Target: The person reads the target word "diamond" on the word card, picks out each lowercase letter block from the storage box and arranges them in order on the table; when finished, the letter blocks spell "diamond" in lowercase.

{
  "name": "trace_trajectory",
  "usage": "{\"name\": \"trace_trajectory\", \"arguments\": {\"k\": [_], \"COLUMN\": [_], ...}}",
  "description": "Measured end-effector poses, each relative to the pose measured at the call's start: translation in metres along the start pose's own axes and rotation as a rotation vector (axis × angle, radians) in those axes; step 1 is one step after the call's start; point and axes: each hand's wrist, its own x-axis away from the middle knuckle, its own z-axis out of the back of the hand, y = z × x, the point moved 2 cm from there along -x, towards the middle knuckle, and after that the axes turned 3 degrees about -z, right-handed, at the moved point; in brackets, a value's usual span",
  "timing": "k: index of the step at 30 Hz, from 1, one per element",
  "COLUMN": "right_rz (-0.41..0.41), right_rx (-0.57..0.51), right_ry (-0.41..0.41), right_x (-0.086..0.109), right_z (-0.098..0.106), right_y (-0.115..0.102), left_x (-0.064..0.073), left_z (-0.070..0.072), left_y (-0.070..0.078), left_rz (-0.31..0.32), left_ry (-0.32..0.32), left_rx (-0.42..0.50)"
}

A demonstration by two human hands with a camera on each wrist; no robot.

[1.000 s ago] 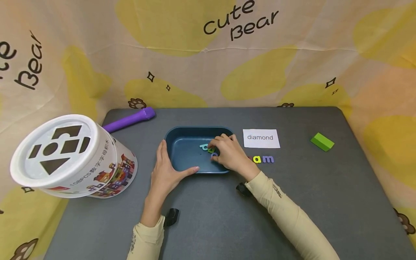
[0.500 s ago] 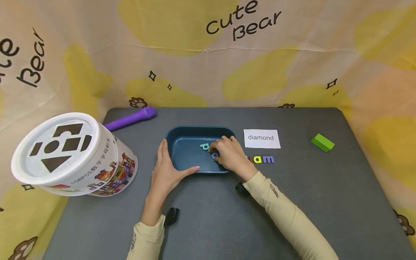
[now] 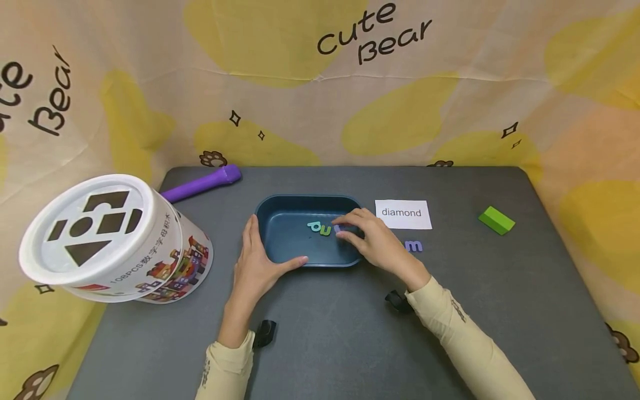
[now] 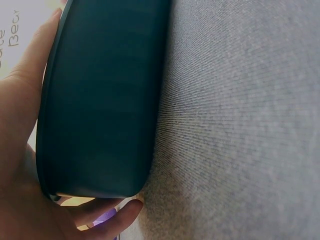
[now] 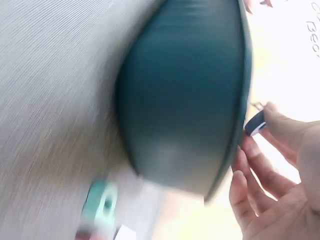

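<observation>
From here I see the right hand (image 3: 377,236) pinching a purple letter (image 3: 337,228) over the right part of the blue tray (image 3: 290,244). The left hand (image 3: 255,269) is spread, fingers straight at the tray's left end, thumb along the near rim. Inside lie a cyan letter (image 3: 314,226) and a green letter (image 3: 325,230).
</observation>
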Motion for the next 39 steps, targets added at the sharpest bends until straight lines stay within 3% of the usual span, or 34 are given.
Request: {"name": "trace_trajectory", "arguments": {"k": [4, 8, 13, 18, 22, 28, 39], "right_rz": [0.023, -0.036, -0.137, -0.175, -0.188, -0.223, -0.296], "right_rx": [0.008, 0.088, 0.185, 0.238, 0.245, 0.221, 0.18], "right_ry": [0.127, 0.21, 0.22, 0.207, 0.176, 0.104, 0.02], "right_x": [0.022, 0.045, 0.071, 0.087, 0.095, 0.1, 0.099], "right_z": [0.024, 0.052, 0.082, 0.1, 0.102, 0.09, 0.083], "right_y": [0.014, 0.035, 0.063, 0.085, 0.097, 0.108, 0.108], "left_x": [0.0, 0.0, 0.0, 0.001, 0.001, 0.001, 0.001], "left_z": [-0.001, -0.001, -0.001, -0.001, 0.0, 0.001, 0.0], "left_y": [0.0, 0.001, 0.002, 0.001, 0.001, 0.0, 0.0], "left_rz": [-0.003, -0.003, -0.005, 0.007, 0.009, 0.01, 0.004], "left_ry": [0.007, 0.014, 0.014, 0.01, 0.011, 0.012, 0.005], "left_rx": [0.002, 0.004, 0.005, 0.002, 0.002, -0.002, 0.001]}}
